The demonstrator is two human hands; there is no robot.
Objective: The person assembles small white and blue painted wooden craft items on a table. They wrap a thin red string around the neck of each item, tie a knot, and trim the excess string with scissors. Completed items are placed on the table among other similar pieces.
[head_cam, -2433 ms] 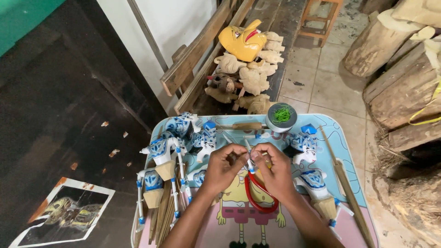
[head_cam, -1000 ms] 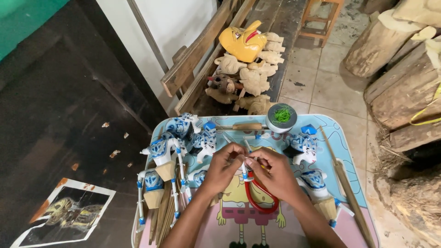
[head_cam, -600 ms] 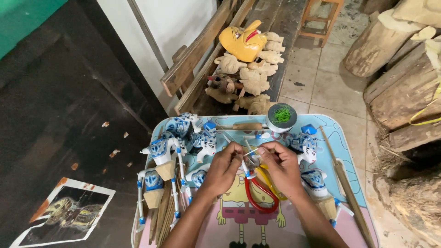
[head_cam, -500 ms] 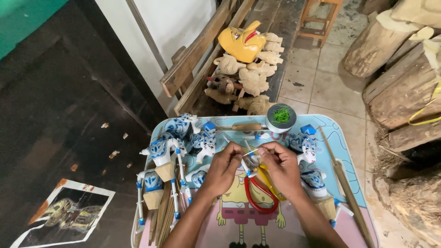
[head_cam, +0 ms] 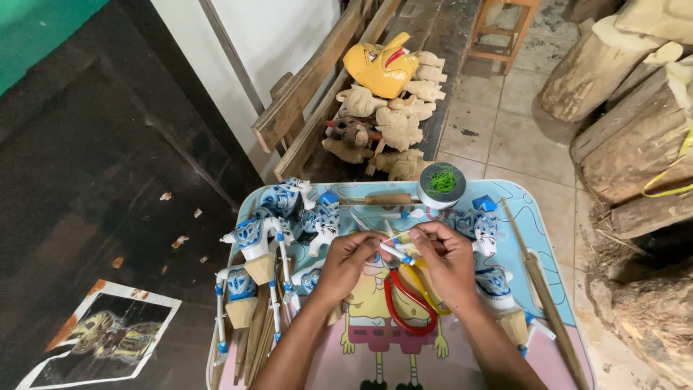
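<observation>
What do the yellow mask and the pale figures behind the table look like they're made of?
The yellow mask looks like carved wood under glossy yellow paint with a red mouth line; the sheen suggests lacquer, though the core is hidden. The pale figures beside it appear to be bare, unpainted carved wood: matte, cream-tan, with cut facets showing.

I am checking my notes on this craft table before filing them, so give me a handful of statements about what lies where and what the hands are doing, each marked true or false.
1. Both hands pinch one small blue-and-white piece between them. True: the left hand and right hand meet on it.
2. The red-handled scissors lie under the hands on the tray. True.
3. The round tin of green bits stands at the near edge of the tray. False: it stands at the far edge, beside a wooden-handled tool.
4. The yellow mask lies on the tray. False: it rests beyond it, among unpainted carvings.
</observation>
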